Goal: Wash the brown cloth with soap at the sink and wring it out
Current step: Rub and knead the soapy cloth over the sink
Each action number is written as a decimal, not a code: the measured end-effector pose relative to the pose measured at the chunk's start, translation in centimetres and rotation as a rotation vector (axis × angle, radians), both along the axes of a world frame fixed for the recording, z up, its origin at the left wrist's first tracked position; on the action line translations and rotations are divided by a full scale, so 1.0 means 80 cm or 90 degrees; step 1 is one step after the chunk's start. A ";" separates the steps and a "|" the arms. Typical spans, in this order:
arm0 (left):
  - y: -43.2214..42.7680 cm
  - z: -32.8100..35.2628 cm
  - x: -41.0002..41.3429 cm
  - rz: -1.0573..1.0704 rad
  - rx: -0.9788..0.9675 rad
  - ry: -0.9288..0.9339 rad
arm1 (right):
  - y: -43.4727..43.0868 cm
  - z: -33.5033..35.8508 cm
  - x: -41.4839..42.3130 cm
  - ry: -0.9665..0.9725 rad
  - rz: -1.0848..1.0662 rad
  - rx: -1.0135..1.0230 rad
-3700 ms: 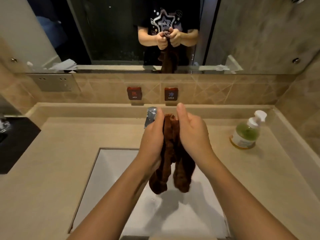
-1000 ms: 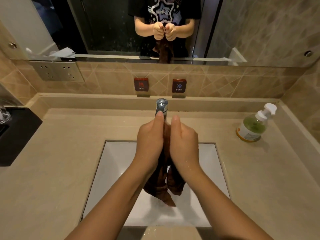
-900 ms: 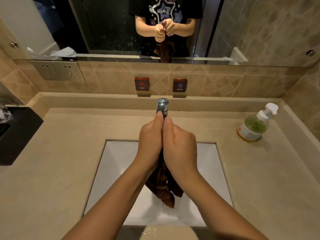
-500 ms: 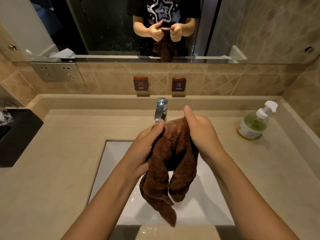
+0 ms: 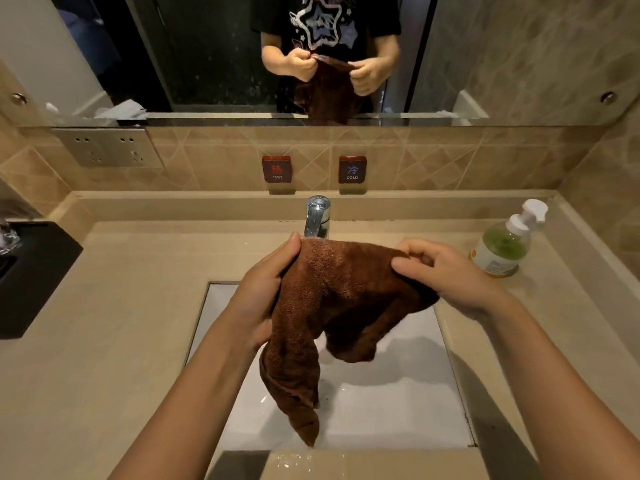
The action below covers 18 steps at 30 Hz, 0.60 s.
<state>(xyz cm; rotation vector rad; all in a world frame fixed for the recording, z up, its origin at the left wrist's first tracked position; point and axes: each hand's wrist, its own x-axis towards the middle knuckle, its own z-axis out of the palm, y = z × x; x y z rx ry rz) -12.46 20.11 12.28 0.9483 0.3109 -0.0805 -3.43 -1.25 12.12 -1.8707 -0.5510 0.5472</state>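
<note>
The brown cloth (image 5: 332, 299) hangs spread between both hands over the white rectangular sink (image 5: 398, 403). My left hand (image 5: 263, 292) grips its left top edge, thumb on top. My right hand (image 5: 446, 275) pinches the right top corner. Two folds of the cloth droop down; the longest tip reaches toward the sink's front edge. The chrome tap (image 5: 318, 216) stands just behind the cloth. A soap pump bottle (image 5: 502, 244) with green liquid sits on the counter at the right, apart from my right hand.
Beige stone counter (image 5: 121, 323) surrounds the sink. A black tray (image 5: 31, 275) lies at the left edge. HOT (image 5: 276, 169) and COLD (image 5: 352, 169) plates and a socket panel (image 5: 107, 147) are on the back wall below the mirror. Water drops dot the front rim.
My hands, pressed together around the bunched cloth, have moved apart sideways and opened the cloth out wide. The cloth now hangs spread instead of twisted.
</note>
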 end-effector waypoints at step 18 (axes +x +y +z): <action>-0.057 0.011 0.012 0.178 0.264 0.041 | 0.142 0.003 -0.071 -0.313 -0.299 0.018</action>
